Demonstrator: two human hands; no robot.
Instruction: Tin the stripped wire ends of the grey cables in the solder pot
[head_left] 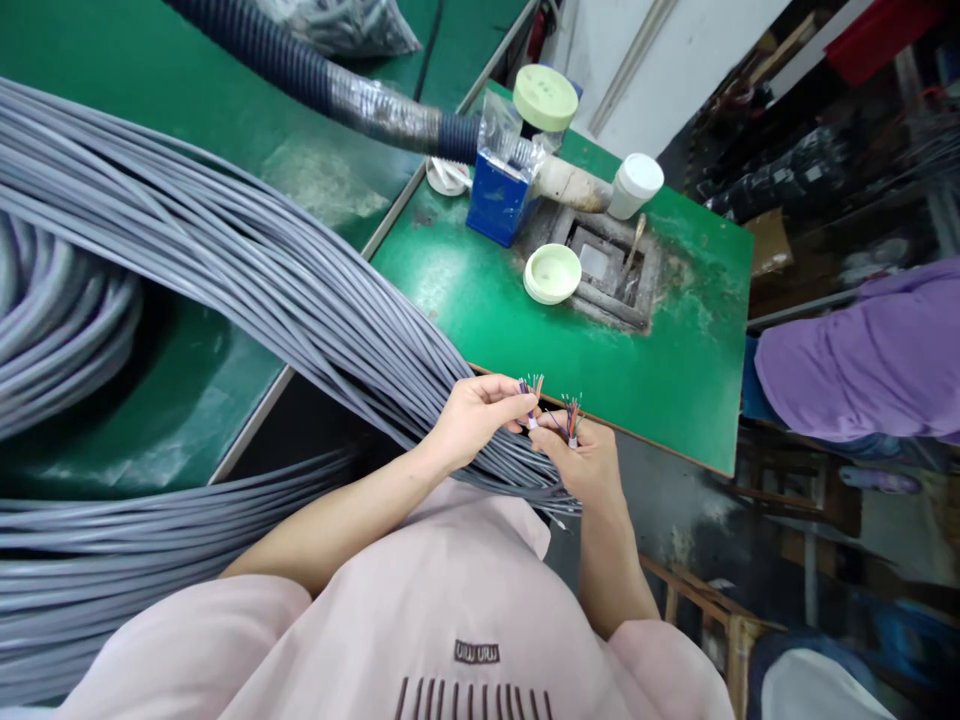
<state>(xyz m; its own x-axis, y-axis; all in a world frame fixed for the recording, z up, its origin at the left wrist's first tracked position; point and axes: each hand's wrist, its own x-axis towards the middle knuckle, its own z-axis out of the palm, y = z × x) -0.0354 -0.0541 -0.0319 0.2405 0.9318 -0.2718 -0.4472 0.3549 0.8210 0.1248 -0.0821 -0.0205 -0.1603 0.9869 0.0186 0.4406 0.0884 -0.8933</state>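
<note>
A thick bundle of grey cables [247,270] runs from the upper left down to my hands. My left hand [476,420] is closed in a pinch on one cable end whose stripped coloured wires [532,388] fan upward. My right hand [585,460] is closed on another cable end with coloured wires [572,410] sticking up. The two hands touch at the fingertips, just in front of the edge of the green table [675,370]. More grey cable ends pass under my right hand.
On the green table stand a blue box [499,200], a pale green bowl [553,273], a lidded jar [546,98], a white cup [636,185] and a square metal opening [607,270]. A corrugated hose [322,85] crosses the top. A person in purple [862,360] sits at the right.
</note>
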